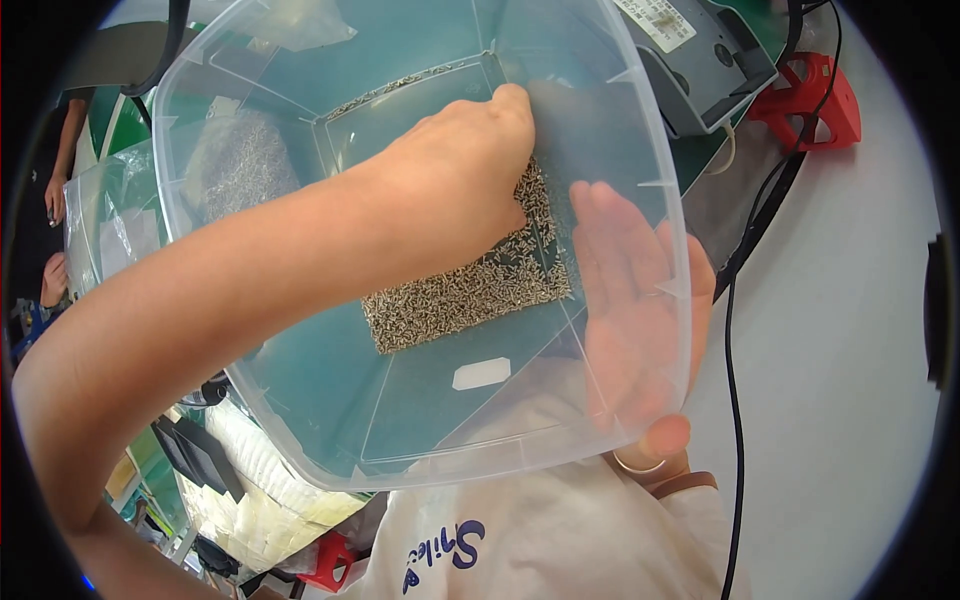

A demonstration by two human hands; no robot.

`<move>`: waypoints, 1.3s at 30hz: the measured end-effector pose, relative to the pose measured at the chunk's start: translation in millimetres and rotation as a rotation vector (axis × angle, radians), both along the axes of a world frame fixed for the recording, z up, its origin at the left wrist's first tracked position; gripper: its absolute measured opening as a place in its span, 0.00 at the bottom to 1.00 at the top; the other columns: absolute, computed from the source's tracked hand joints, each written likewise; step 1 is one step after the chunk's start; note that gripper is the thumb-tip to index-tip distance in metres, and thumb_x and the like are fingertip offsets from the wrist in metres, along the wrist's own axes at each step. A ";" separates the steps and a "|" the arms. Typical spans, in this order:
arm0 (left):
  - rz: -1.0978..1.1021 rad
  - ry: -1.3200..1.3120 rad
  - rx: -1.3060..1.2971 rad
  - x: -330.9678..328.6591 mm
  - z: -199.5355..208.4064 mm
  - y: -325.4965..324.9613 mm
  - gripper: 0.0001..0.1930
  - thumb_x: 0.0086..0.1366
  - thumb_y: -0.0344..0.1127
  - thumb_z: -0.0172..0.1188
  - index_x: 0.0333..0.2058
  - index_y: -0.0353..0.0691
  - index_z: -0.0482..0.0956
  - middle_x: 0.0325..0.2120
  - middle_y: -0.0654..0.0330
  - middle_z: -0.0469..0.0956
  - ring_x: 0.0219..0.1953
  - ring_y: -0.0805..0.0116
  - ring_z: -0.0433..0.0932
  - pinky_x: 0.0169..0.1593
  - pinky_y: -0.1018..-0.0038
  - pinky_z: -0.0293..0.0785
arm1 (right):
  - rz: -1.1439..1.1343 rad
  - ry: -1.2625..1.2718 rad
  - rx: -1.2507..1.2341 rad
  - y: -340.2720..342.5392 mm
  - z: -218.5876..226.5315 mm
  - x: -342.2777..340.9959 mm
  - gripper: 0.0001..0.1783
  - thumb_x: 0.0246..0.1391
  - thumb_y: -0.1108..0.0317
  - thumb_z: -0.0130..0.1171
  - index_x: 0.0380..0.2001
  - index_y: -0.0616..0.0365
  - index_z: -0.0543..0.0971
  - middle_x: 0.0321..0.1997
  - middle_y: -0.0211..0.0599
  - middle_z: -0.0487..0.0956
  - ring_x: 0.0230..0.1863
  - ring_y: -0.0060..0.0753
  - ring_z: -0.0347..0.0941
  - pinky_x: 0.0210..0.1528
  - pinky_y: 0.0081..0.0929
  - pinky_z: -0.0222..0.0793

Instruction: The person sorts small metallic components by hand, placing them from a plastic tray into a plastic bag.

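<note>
A: What is being risked nearest the body?
B: A tip of the translucent plastic tub (430,420). Its right wall is being braced by a flat palm rather than clasped, so a slip could let it be tilted, and the small metal fasteners (440,310), being kept loose in a heap on its floor, could be spilled.
A: And farther in?
B: Pieces could be scattered if the heap is being stirred too hard.
A: How are the hands being posed?
B: The right hand (630,300) is being laid open along the wall's outside, fingers stretched forward, thumb being kept by the near corner of the rim. The left hand (465,150) is being reached across from the left over the heap, back upward, fingers being bent under. Its fingertips are being hidden, so how tightly it is being closed, or on what, cannot be told.
</note>
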State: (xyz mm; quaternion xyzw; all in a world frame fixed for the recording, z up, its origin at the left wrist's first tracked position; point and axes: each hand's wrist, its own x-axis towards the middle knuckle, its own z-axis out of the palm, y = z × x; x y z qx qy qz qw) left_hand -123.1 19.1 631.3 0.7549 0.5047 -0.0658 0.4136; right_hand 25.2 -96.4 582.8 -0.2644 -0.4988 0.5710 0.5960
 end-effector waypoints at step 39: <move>-0.528 0.017 0.351 -33.3 30.8 -14.1 0.17 0.45 0.19 0.55 0.37 0.38 0.79 0.31 0.58 0.74 0.35 0.60 0.74 0.38 0.68 0.70 | 0.045 0.274 0.096 5.4 -10.8 -3.8 0.64 0.24 0.53 0.78 0.60 0.60 0.49 0.64 0.60 0.51 0.66 0.54 0.48 0.65 0.49 0.45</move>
